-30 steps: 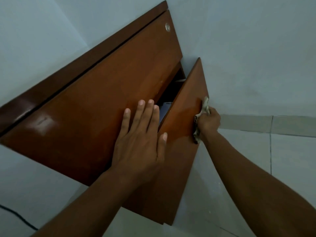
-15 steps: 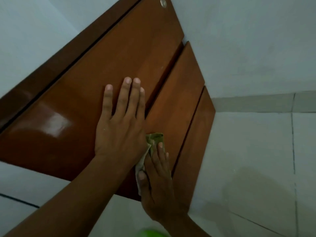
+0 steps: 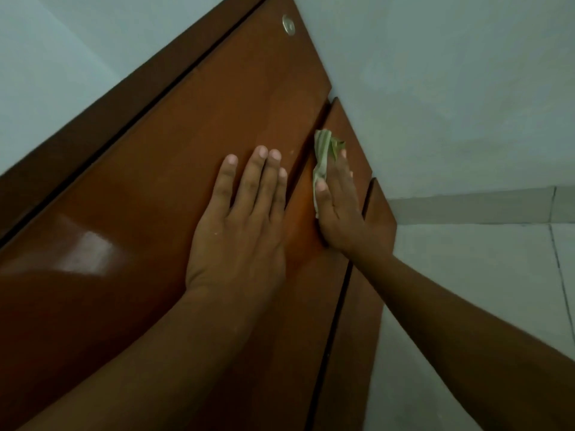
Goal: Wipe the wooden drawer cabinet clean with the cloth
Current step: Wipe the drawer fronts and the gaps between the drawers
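Your right hand (image 3: 337, 200) has slid the cloth (image 3: 323, 157) up the middle drawer front, fingers together pressing it flat near the cabinet (image 3: 174, 169) right edge. Your left hand (image 3: 242, 231), fingers slightly spread, steadies the top drawer. Wiping continues.

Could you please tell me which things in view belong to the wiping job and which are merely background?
Job: wooden drawer cabinet; cloth under right hand; left hand braced flat on cabinet.

Background: wall; tiled floor.
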A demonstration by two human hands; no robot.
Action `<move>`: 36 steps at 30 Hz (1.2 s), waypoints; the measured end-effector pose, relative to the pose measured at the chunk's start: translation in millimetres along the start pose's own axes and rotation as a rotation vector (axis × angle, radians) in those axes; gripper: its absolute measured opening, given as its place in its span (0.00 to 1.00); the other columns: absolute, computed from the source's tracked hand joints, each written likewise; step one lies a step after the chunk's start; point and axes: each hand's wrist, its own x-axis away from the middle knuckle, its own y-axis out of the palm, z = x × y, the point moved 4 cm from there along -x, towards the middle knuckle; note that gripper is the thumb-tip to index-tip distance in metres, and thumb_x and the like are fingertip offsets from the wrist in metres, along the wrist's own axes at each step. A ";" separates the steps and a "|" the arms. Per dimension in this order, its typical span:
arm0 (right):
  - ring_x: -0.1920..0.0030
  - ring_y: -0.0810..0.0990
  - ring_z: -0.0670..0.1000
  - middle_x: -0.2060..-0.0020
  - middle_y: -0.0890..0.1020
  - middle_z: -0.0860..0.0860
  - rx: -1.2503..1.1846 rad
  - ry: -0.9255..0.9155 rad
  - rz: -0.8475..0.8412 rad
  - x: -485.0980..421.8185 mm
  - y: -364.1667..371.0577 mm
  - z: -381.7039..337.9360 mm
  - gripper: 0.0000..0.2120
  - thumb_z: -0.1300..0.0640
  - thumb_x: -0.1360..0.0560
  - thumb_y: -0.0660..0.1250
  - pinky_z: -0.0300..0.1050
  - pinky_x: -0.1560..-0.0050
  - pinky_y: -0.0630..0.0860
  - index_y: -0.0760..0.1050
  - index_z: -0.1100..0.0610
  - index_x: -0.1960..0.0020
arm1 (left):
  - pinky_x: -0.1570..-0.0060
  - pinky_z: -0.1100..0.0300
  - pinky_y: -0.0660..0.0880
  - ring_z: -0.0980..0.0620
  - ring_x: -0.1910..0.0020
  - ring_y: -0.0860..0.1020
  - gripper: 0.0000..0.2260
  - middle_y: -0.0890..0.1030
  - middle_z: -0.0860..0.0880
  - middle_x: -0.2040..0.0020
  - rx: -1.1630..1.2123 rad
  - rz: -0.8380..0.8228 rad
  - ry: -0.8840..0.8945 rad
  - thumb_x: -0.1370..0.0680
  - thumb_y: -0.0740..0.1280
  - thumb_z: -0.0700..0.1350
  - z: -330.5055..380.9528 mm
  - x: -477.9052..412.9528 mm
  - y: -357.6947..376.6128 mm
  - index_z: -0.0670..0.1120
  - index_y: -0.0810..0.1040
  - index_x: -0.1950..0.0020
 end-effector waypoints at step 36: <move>0.38 0.79 0.55 0.39 0.81 0.52 0.016 0.520 0.151 3.8 -37.6 91.5 0.19 0.50 0.17 0.56 0.50 0.34 0.74 0.71 0.50 0.28 | 0.22 0.44 0.37 0.41 0.20 0.34 0.31 0.37 0.38 0.19 0.202 0.044 0.141 0.26 0.29 0.44 20.8 -12.4 5.2 0.40 0.28 0.23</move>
